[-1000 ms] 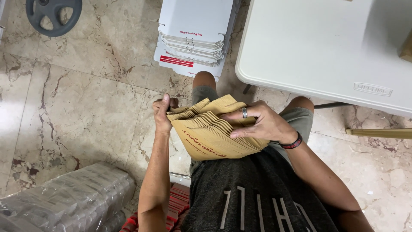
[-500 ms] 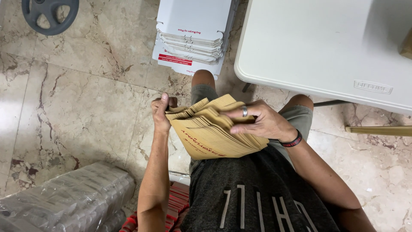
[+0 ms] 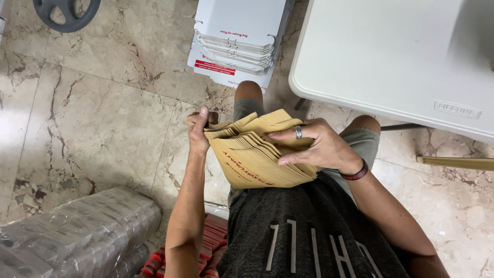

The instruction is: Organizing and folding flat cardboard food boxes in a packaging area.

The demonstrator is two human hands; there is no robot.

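Over the lap, a seated person has a thick stack of brown paper bags, and both hands are on it. Left hand clamps the stack's left edge, fingers curled shut around it, thumb up on the near side. Right hand lies across the top right of the stack, fingers half spread and pressing flat on the fanned upper edges, with a ring on one finger and a dark band at the wrist. The bags tilt, their tops splayed toward the far side, red print showing on the front one. Far from the knees, a pile of flat white cartons lies on the marble floor. To the right stands a white folding table. At near left sits a bundle wrapped in clear plastic. A dark wheel shows at the far left corner.
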